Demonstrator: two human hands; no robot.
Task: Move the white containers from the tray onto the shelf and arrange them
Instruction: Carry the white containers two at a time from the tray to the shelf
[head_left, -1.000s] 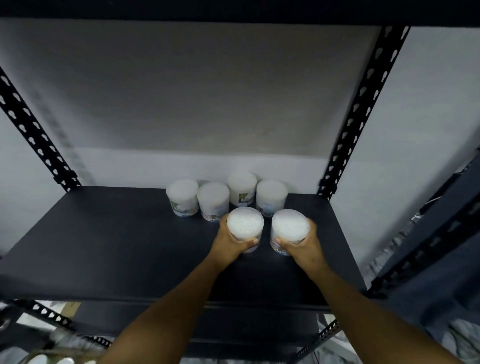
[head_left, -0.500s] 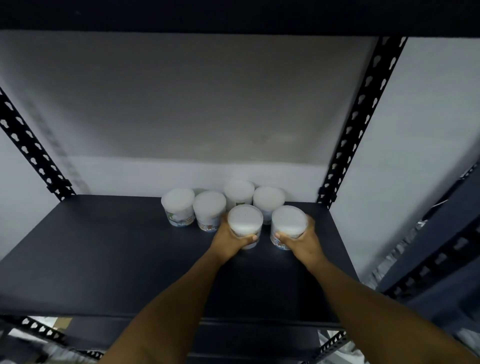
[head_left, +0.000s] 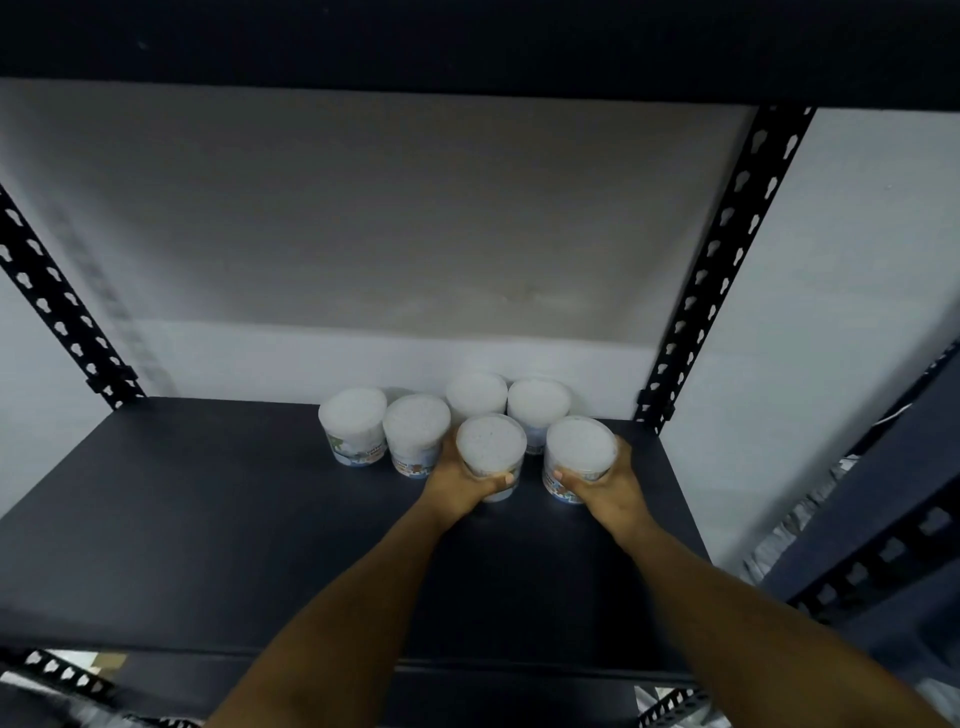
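Containers are sliding farther back on the shelf (head_left: 208, 519) than a second ago, closing on the four white tubs (head_left: 415, 431) at the far wall. I am watching the left hand (head_left: 462, 480), fingers curled round one container (head_left: 491, 449), and the right hand (head_left: 605, 486) gripping another (head_left: 576, 449) just beside it. A second row is forming; no tray is showing.

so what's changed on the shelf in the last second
Both hands pushed their containers back toward the rear group: the left hand grips the left container, the right hand grips the right container. Neither was let go. The four containers behind stayed put.
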